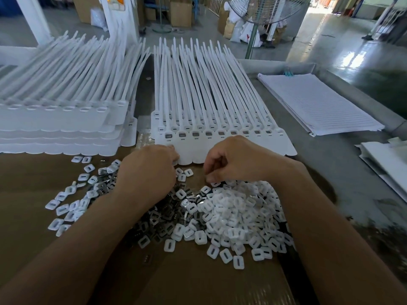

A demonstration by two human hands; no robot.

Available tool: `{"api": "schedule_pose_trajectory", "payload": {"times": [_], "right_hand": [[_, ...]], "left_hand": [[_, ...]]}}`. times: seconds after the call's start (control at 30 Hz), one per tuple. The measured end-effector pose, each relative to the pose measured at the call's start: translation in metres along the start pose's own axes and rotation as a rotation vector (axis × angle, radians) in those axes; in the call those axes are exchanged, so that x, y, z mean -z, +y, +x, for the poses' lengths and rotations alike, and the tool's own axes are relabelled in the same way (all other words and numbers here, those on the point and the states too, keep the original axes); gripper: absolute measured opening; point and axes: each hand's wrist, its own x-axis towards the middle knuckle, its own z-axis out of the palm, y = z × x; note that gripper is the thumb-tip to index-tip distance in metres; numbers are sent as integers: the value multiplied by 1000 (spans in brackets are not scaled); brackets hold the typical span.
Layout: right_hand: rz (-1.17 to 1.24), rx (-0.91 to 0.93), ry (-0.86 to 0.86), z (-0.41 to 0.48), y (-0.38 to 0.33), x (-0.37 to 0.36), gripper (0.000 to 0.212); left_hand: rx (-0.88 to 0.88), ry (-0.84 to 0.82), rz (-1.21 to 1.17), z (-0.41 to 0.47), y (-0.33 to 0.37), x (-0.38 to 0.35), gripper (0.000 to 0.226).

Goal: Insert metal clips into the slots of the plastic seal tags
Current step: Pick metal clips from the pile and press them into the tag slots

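Metal clips [182,134] in slots of seal tags [191,150].

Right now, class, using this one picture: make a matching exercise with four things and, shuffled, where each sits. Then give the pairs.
Things: 1 lined paper sheets; 2 metal clips; 3 heap of white plastic caps; 4 standing fan.
Places: A under the right hand; B far right of the table; C behind the table's far edge; D beside the left hand's wrist.
Pairs: 1-B, 2-D, 3-A, 4-C.
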Motion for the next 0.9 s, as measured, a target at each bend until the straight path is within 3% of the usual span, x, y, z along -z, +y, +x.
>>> {"api": "schedule_pose_trajectory", "payload": {"times": [0.9], "right_hand": [[65, 26, -3, 2, 3, -3, 21]], "left_hand": [[-38, -4, 16, -2, -3, 1, 31]]}}
